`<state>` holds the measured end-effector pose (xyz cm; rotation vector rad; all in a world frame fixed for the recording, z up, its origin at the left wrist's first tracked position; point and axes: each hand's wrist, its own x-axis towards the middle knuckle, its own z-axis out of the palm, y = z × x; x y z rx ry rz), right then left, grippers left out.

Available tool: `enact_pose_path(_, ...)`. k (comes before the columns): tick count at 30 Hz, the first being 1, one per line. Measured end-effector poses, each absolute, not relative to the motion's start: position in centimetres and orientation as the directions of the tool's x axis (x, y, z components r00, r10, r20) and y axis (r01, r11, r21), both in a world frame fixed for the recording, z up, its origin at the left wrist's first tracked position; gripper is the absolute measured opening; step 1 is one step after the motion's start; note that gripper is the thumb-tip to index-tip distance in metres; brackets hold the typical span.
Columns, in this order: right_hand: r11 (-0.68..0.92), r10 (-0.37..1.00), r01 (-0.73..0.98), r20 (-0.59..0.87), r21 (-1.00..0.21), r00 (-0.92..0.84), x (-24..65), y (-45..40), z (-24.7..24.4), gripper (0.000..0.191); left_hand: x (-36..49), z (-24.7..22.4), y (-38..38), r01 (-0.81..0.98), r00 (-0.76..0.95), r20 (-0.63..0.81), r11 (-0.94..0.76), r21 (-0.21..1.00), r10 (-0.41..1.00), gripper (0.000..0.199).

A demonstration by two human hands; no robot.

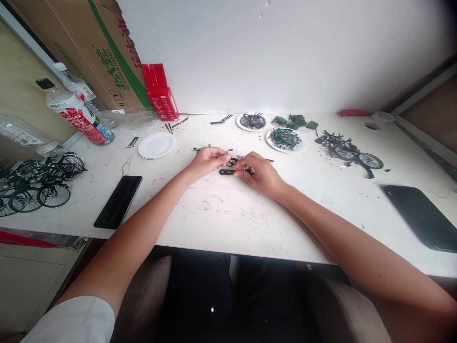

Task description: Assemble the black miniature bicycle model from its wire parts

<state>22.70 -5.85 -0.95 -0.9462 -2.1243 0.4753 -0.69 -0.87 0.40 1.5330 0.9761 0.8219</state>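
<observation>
Near the middle of the white table, my left hand (211,159) pinches a small metal part (229,151) between thumb and fingertips. My right hand (260,174) is close beside it on the right, its fingers closed round small dark parts that they mostly cover. A small black piece (226,172) lies at the tips of the right thumb and fingers; whether it is gripped is unclear. More small dark and silver parts show between and behind both hands. Beyond them stand a plate of dark parts (253,121) and a plate of green parts (285,139).
An empty white plate (157,145), a black phone (117,202) and miniature bicycles (53,183) are on the left, with bottles (80,116) and a red box (160,95) behind. Loose bicycle parts (348,151) and a dark tray-like slab (421,216) lie on the right.
</observation>
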Motion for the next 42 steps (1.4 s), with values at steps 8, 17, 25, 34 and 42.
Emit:
enact_pose_path(8,0.631,0.768,0.493,0.573,-0.599,-0.287,22.7,-5.9,-0.6,0.034,-0.4,0.0,-0.7,0.075,0.329,0.110,-0.143,0.987,0.938,0.053)
enact_pose_path(17,0.620,0.766,0.537,0.590,-0.572,-0.255,22.7,-6.0,-0.8,0.037,-0.1,1.1,-1.7,0.099,0.482,0.021,-0.078,0.992,0.876,0.051)
enact_pose_path(25,0.695,0.672,0.500,0.714,-0.517,-0.195,22.6,-5.7,-1.1,0.030,0.1,0.8,-2.0,0.122,0.599,-0.020,-0.066,0.990,0.801,0.052)
enact_pose_path(34,0.766,0.572,0.493,0.788,-0.412,-0.230,21.6,-6.4,-0.6,0.016,0.8,-0.3,-2.5,0.077,0.674,-0.034,-0.024,0.997,0.738,0.048)
enact_pose_path(42,0.718,0.649,0.463,0.740,-0.519,-0.177,21.4,-6.6,-0.5,0.021,1.4,-1.1,-2.7,0.053,0.648,-0.043,0.011,0.999,0.760,0.055)
